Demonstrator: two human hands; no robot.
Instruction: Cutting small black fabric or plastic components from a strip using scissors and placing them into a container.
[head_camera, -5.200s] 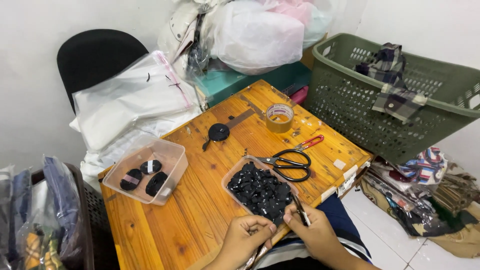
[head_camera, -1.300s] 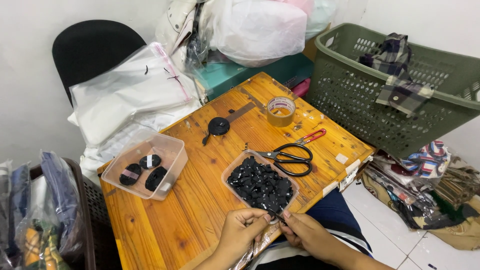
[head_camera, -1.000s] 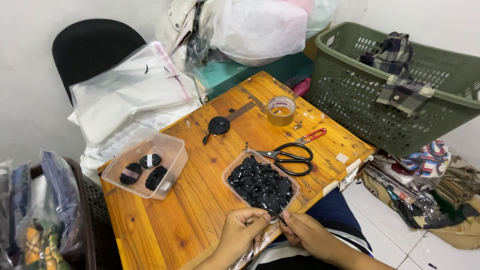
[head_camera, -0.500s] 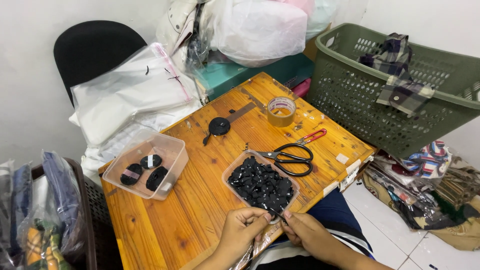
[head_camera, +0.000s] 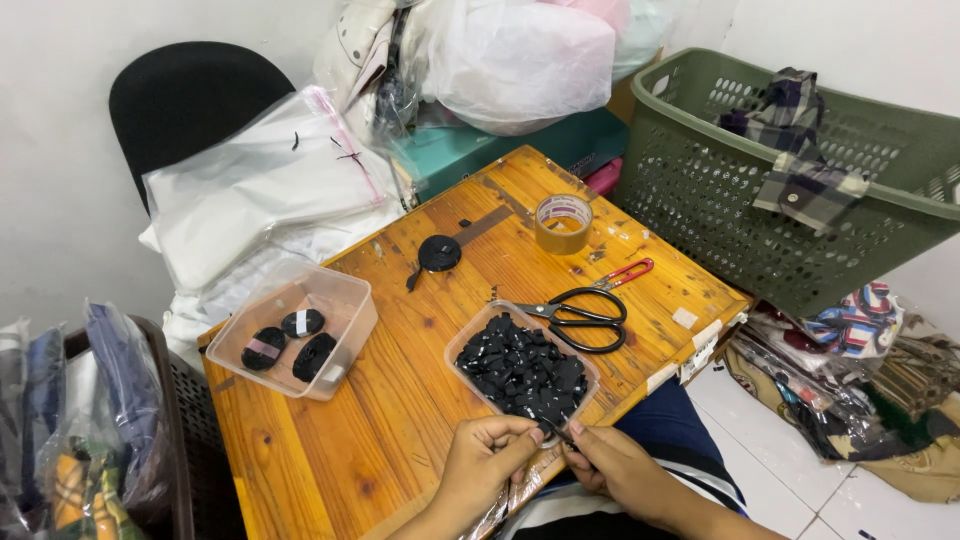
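Observation:
My left hand (head_camera: 490, 462) and my right hand (head_camera: 612, 466) meet at the near edge of the wooden table (head_camera: 400, 400), fingertips pinched together on a small black piece (head_camera: 553, 432) between them. Just above them sits a clear tray (head_camera: 462, 347) heaped with several small black pieces (head_camera: 524, 367). Black-handled scissors (head_camera: 583, 317) lie beside that tray on its right. A second clear tub (head_camera: 345, 295) at the left holds three black oval pieces (head_camera: 292, 342).
A roll of brown tape (head_camera: 564, 222), a black tape roll (head_camera: 438, 253) and a red-handled tool (head_camera: 628, 272) lie further back. A green laundry basket (head_camera: 700, 190) with checked cloth stands right. Plastic bags (head_camera: 270, 180) lie on a black chair (head_camera: 180, 90); bagged goods are piled on the floor.
My hands have stayed at the table's near edge, fingers shifting slightly on the small black piece. The thin tool my right hand held five seconds ago no longer shows.

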